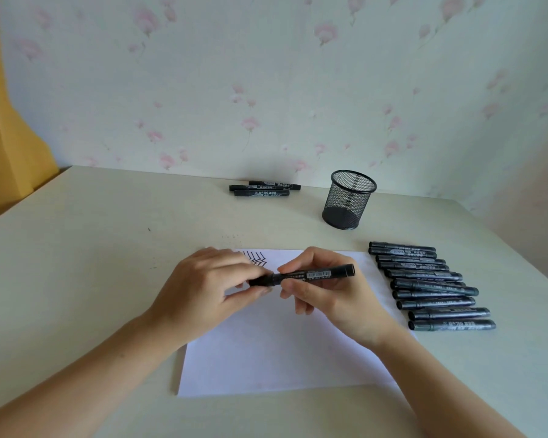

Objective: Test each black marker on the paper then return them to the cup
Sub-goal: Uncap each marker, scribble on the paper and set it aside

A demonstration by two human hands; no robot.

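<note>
We hold one black marker with a printed label (pixel 310 275) level above the white sheet of paper (pixel 276 352). Our right hand (pixel 326 286) grips its barrel; our left hand (pixel 209 286) pinches the cap end, hiding whether the cap is seated. Zigzag test lines (pixel 257 260) are partly covered by our fingers. The black mesh cup (pixel 348 200) stands on the pale surface (pixel 92 248), with a row of black markers (pixel 434 287) lying beside the paper and three more (pixel 264 188) by the wall.

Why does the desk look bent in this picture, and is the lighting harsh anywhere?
Head view: the wide-angle lens bows the table edges and stretches the forearms near the bottom corners. Light is soft and even, shadows faint under the hands. The mesh cup and the held marker are fairly sharp; the wallpaper looks slightly soft, and the marker row shows a mild sheen.
</note>
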